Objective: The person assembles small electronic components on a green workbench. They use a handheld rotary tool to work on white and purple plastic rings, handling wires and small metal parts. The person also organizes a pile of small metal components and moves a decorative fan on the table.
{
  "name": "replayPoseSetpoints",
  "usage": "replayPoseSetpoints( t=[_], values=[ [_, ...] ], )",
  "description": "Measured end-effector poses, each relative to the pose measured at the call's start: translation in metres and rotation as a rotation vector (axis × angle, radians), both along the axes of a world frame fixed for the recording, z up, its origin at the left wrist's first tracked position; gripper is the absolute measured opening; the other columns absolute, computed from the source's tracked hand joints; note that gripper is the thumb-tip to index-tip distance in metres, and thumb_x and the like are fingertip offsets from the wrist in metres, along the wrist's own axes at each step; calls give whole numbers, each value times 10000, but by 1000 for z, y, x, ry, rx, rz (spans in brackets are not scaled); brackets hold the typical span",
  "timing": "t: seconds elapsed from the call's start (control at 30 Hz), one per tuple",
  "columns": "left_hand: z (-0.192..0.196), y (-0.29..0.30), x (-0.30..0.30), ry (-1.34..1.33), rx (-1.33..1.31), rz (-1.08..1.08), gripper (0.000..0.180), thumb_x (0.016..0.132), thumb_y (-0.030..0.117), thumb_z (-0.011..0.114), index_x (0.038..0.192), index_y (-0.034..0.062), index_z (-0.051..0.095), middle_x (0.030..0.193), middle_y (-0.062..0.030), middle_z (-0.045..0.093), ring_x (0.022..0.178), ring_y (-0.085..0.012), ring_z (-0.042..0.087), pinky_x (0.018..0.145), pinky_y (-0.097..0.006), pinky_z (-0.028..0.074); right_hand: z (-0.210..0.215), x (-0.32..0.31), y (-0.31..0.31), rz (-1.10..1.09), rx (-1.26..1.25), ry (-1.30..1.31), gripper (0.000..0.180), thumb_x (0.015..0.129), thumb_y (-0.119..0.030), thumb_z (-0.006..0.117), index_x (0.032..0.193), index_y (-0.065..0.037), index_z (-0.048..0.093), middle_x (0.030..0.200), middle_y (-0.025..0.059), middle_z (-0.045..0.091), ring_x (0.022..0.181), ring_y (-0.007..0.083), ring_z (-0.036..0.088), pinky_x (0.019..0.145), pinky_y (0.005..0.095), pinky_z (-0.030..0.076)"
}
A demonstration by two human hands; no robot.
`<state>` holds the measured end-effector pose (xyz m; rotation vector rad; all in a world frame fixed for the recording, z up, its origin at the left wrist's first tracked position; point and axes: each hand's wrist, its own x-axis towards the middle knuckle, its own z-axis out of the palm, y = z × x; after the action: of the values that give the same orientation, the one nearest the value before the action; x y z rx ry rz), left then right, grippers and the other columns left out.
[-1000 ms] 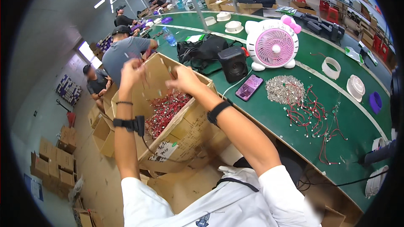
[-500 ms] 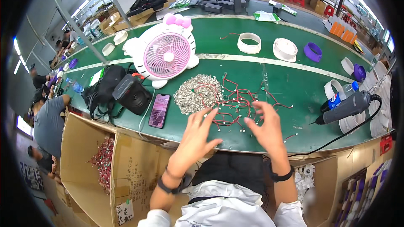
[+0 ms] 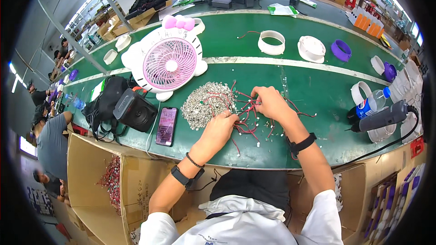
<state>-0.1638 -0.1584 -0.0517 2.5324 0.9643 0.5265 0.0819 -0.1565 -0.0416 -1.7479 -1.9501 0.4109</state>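
Desk (image 3: pixel 327 102): green, under the fan and running out to both sides of it; far ends bent by the fisheye, hard to follow.

Carton (image 3: pixel 86 161): open, below and left of the fan, off the desk's near edge. Red mass inside, single pieces not readable; lower part cut off.

Fan (image 3: pixel 171 66): white, pink grille, upright on the desk.

Bag (image 3: pixel 108 104): black, left of the fan, partly hidden by the speaker.

Speaker (image 3: pixel 136 112): black, near side of the fan, to its left.

Pile (image 3: pixel 199 109): small silvery bits, near side of the fan and right; too fine to tell apart.

Wires (image 3: pixel 246 129): red tangle, farther right of the fan than the pile, some strands across it; part covered by the hands.

Left grip (image 3: pixel 220 128): right of the fan, at the pile's edge. Fingers bunched, tips overlapping; cannot tell whether anything is pinched.

Right grip (image 3: pixel 271 103): farther right of the fan, over the wires. Fingers curled, thumb close to them; tips at the strands, hold unclear.

Phone (image 3: pixel 166 127): near side of the fan, screen lit.
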Motion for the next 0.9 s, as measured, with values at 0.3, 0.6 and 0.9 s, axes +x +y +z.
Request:
replayPoseSetpoints(
  t=[0.3, 0.6, 0.9],
  values=[
    [71, 18, 8, -278, 186, 39, 169, 889, -3, 716, 1048, 48, 737, 932, -141, 673, 881, -358, 675, 772, -432, 540, 59, 15, -7, -76, 112, 293, 242, 824, 12, 762, 1064, 21, 724, 832, 133, 761, 678, 168, 709, 638, 308, 573],
    [122, 54, 10, -434, 155, 88, 183, 893, -24, 735, 1072, 4, 761, 907, -126, 731, 789, -231, 724, 693, -342, 568, 118, 16, -11, -148, 139, 477, 245, 852, 6, 782, 1090, 25, 729, 853, 112, 764, 700, 149, 715, 626, 301, 584],
    [131, 85, 40, -684, -365, 20, 219, 951, -4, 724, 1158, -75, 713, 1015, -135, 762, 889, -173, 745, 777, -301, 633, 132, 19, -4, -98, 210, 799, 270, 872, 8, 805, 1124, 45, 714, 919, 128, 790, 776, 136, 751, 659, 287, 603]
  ],
)
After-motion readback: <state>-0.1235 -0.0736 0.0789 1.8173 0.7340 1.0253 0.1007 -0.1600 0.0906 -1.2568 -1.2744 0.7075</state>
